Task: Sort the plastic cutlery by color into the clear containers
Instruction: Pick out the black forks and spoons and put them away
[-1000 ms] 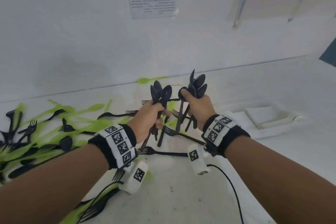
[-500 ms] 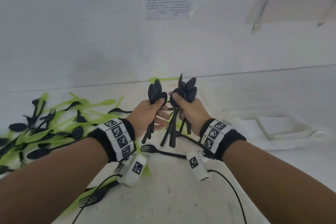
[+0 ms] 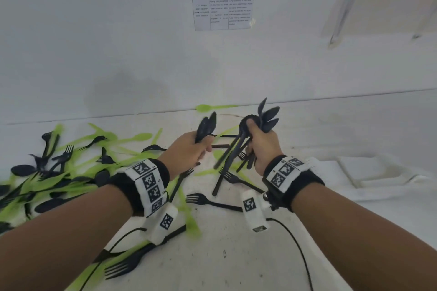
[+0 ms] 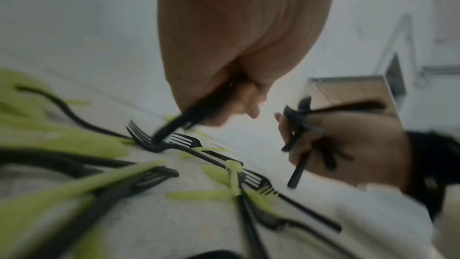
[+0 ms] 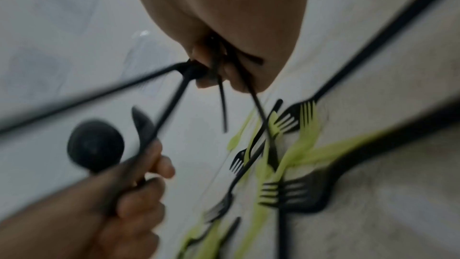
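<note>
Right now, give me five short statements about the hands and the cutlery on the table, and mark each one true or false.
1. The left hand grips a bunch of black spoons. True.
2. The right hand holds green forks. False: it grips a bundle of black cutlery, spoon bowls fanned out at the top.
3. Black forks lie loose on the table below the hands. True.
4. All the green cutlery is already gone from the table. False: much of it lies mixed with black pieces at the left.
5. A printed sheet hangs on the wall. True.
</note>
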The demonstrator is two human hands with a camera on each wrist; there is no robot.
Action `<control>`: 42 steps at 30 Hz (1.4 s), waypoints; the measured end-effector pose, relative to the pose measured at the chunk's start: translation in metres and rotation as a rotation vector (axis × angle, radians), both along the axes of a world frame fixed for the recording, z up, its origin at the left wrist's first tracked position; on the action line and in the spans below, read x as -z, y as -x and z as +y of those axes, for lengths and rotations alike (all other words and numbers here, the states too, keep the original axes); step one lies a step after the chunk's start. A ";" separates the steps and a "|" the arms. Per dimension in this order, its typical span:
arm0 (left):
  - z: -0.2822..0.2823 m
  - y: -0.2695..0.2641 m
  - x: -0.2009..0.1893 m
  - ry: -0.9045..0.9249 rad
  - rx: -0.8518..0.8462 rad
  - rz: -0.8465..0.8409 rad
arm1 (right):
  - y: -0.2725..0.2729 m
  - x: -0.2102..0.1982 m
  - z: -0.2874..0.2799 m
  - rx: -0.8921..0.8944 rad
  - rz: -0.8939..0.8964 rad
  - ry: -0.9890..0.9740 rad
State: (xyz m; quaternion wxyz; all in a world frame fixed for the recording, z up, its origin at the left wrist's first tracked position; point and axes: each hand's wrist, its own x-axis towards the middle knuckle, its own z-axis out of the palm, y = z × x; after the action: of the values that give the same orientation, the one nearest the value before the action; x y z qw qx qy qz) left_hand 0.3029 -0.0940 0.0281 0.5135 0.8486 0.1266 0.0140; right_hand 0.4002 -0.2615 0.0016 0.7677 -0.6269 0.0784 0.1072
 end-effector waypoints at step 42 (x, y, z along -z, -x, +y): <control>-0.006 0.010 -0.004 0.424 0.097 0.057 | 0.041 0.012 0.057 -0.320 -0.074 -0.066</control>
State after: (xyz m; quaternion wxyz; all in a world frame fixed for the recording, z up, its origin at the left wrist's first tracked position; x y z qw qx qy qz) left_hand 0.2933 -0.1001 0.0324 0.6768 0.7267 0.1003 -0.0616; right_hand 0.3591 -0.2042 -0.0099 0.7634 -0.6093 -0.0543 0.2076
